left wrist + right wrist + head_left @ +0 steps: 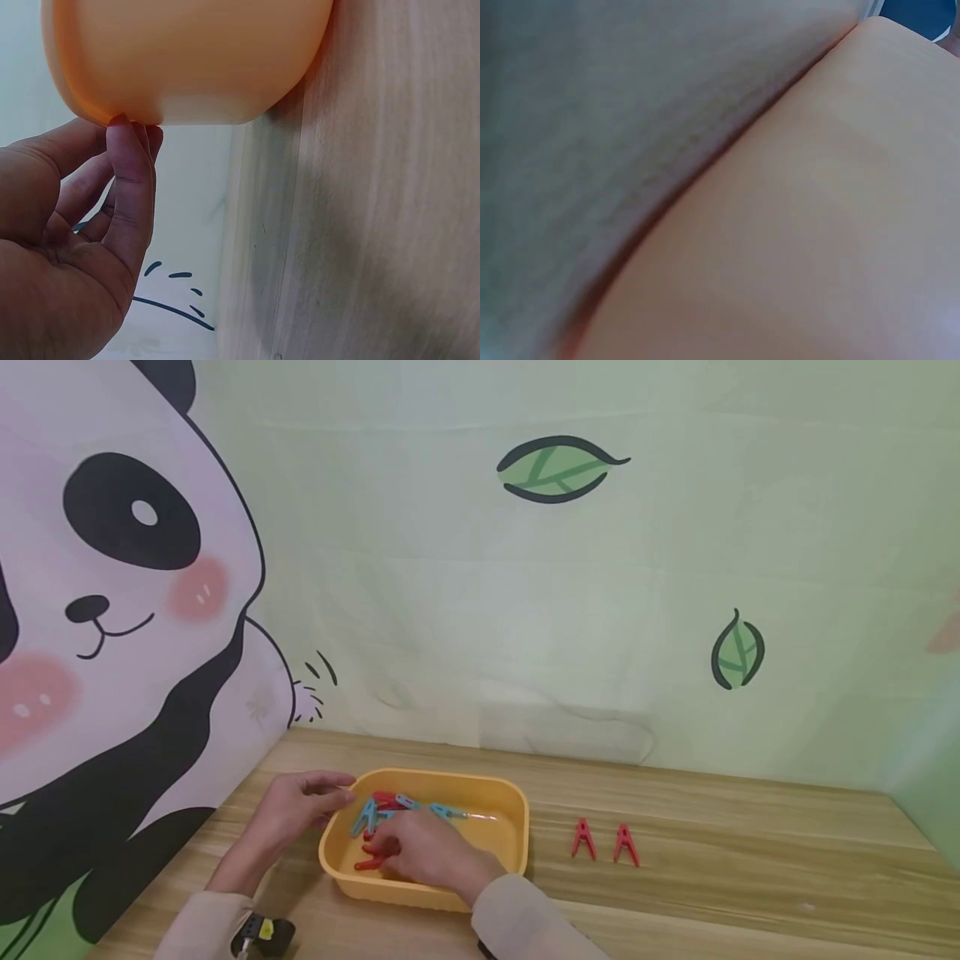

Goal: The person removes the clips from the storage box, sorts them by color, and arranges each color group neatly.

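Note:
A yellow plastic basin (420, 897) stands on the table with red and blue clothespins inside. At its left end my left hand (296, 806) holds the rim. The left wrist view shows the thumb and fingertips of that hand (90, 217) meeting at the basin's edge (202, 75). My right hand (427, 847) reaches down into the basin, its fingers curled round a red clothespin (367, 864) whose legs stick out to the left. Blue clothespins (365, 817) lie just beyond the fingers. The right wrist view holds mostly the basin's wall (780, 225), without the hand's fingers.
Two red clothespins (583, 839) lie side by side on the wooden table (750, 877), right of the basin. Behind the table rises a pale green backdrop (420, 610) with a painted panda and leaves. A wrist camera (266, 935) is strapped by the left sleeve.

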Motion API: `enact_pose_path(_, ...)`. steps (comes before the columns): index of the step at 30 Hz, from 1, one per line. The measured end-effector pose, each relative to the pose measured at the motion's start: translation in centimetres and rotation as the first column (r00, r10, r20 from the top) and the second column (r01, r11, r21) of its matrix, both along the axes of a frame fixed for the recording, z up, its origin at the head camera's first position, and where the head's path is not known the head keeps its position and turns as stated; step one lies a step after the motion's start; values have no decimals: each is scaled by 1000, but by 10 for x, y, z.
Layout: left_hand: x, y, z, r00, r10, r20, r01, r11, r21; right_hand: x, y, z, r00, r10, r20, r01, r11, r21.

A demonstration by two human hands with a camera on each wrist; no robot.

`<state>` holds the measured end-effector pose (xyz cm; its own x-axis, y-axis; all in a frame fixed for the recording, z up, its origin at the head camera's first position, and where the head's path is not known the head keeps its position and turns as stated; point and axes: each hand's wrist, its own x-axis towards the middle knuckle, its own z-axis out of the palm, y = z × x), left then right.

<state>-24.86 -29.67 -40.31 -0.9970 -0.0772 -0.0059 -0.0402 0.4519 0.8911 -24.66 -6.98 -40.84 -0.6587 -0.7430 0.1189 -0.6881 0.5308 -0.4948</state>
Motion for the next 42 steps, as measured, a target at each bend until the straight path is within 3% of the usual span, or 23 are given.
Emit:
enact_pose_path(8,0,1,1,1000,13,12,-13,1000,0,1,-1,-1,997,-68,20,68,998,0)
enact_pose_path(16,-2,3,0,1000,-1,2,1,1000,4,-1,12,2,990,-104,97,111,991,-72)
enact_pose_path(28,-3,4,0,1000,14,8,-14,1000,-2,0,50,32,977,-139,163,169,969,-181)
enact_pose_path(34,-1,3,1,1000,17,10,-17,1000,-1,3,78,43,990,-134,54,143,955,-260)
enact_pose_path(42,0,1,0,1000,15,-3,-15,1000,-6,12,111,46,987,-161,-26,150,960,-238)
